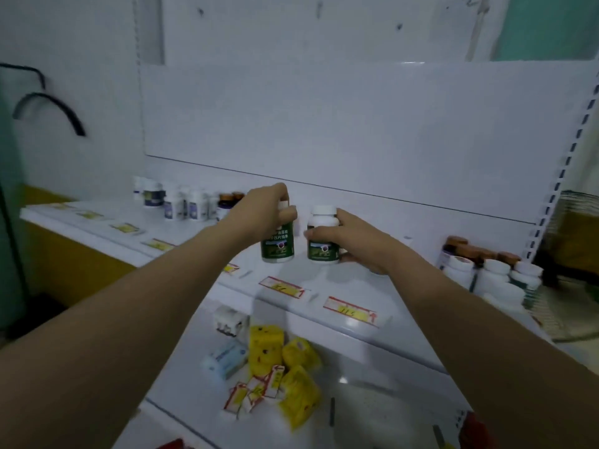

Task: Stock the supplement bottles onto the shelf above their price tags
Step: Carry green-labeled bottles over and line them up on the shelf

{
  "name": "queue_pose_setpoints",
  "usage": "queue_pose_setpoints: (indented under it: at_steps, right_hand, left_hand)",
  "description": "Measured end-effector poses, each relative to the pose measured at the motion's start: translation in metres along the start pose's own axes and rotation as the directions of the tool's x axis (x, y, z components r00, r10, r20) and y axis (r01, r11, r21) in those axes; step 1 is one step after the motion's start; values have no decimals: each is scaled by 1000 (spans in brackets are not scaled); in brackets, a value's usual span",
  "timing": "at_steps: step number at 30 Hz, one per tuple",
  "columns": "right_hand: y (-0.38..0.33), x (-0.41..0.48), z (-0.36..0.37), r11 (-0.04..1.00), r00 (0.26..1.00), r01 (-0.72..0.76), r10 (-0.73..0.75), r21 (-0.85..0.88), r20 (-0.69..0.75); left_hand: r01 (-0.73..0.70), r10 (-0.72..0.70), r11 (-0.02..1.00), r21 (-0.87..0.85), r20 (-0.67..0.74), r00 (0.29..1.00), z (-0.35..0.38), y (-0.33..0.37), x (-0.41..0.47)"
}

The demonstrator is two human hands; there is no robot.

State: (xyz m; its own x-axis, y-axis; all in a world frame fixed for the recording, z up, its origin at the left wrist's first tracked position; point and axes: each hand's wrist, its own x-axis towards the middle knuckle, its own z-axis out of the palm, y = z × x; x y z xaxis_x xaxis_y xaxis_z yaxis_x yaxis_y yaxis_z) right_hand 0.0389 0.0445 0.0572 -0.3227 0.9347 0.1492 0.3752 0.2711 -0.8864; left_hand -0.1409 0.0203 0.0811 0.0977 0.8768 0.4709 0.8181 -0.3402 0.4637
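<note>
Left hand (262, 215) grips the left bottle (278, 249) from above, fingers curled over its cap. Right hand (355, 246) clasps the right bottle (322, 246) round its side. Both bottles are upright, near each other but apart, at the middle of the shelf (408, 267), likely so each sits behind its price tag (281, 287) on the front edge. Whether the left bottle has touched down cannot be told. The shelf is white, with other bottles (181, 202) near its left and right ends. The lower shelf (372, 361) carries yellow packets (296, 387).
</note>
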Motion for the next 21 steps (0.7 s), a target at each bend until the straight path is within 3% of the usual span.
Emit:
queue_pose_setpoints:
  at_steps: [9, 21]
  right_hand:
    - [-28, 69, 127, 999, 981, 23, -32, 48, 190]
    - [-87, 150, 276, 995, 948, 74, -93, 72, 304]
  left_hand:
    - [252, -248, 962, 105, -47, 968, -70, -126, -42]
    - [369, -354, 923, 114, -128, 926, -162, -254, -61]
